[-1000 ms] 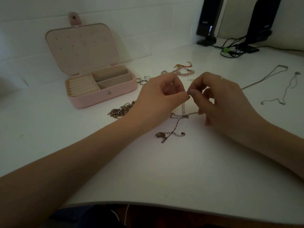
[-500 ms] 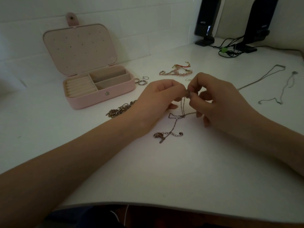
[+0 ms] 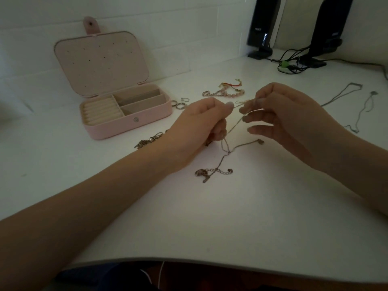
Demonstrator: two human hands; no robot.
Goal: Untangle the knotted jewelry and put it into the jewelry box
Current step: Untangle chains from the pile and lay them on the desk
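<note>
Both hands pinching the thin chain (image 3: 233,128) above the table (image 3: 231,217), left hand (image 3: 201,122) and right hand (image 3: 281,118) slightly apart (knot (image 3: 229,152) low, charm end resting), open jewelry box (image 3: 130,116) unfilled; risk: tugging apart tightens knot or snaps links.

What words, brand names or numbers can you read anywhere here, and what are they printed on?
Left speaker: a small pale logo on its front, too blurred to read.
Right speaker: a small pale logo on its front, too blurred to read.
Pink jewelry box: no lettering visible.
Nothing else carries text.
</note>
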